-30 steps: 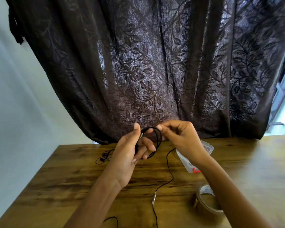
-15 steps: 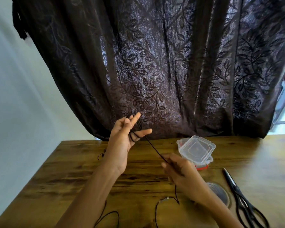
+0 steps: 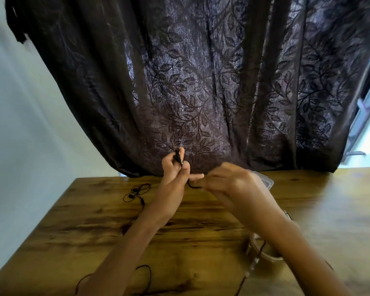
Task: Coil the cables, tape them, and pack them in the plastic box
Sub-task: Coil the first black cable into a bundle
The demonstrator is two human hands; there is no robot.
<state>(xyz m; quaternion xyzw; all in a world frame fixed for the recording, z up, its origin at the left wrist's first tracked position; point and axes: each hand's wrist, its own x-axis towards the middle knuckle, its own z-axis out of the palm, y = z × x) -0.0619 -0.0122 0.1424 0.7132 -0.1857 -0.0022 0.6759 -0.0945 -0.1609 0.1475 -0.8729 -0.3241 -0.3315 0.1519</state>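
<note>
Two hands are up over the wooden bench point(image 3: 94, 221), close together, with one black cable point(image 3: 192, 186) strung between them. The left hand point(image 3: 174, 178) is raised with its fingers point(image 3: 166, 165) curled. A dark bunch of the cable is pinched at its fingertips and pokes out at the top. A short length drops past the thumb and bends across to the right hand point(image 3: 231, 184). That hand is smeared in the picture, but its fingertips are drawn together on the cable just beside the left thumb, so it has a pinch on it rather than lying open. How many turns sit on the left hand I cannot tell.

Behind the right hand, at the far edge of the bench by the dark curtain point(image 3: 201, 82), a corner of the clear plastic box point(image 3: 266, 181) shows; the hand hides most of it. Nearer, under the right forearm, lies a roll of tape point(image 3: 265, 254), partly covered. Some loose cable point(image 3: 146, 272) trails over the near part of the bench, one loop by the left forearm and one strand with a small pale piece on it beside the tape. Whether these belong to the held cable I cannot tell. A pair of black earphones point(image 3: 135, 193) lies in a loose tangle on the far left of the bench, well apart from both hands. A pale wall point(image 3: 19, 124) stands at the left.
</note>
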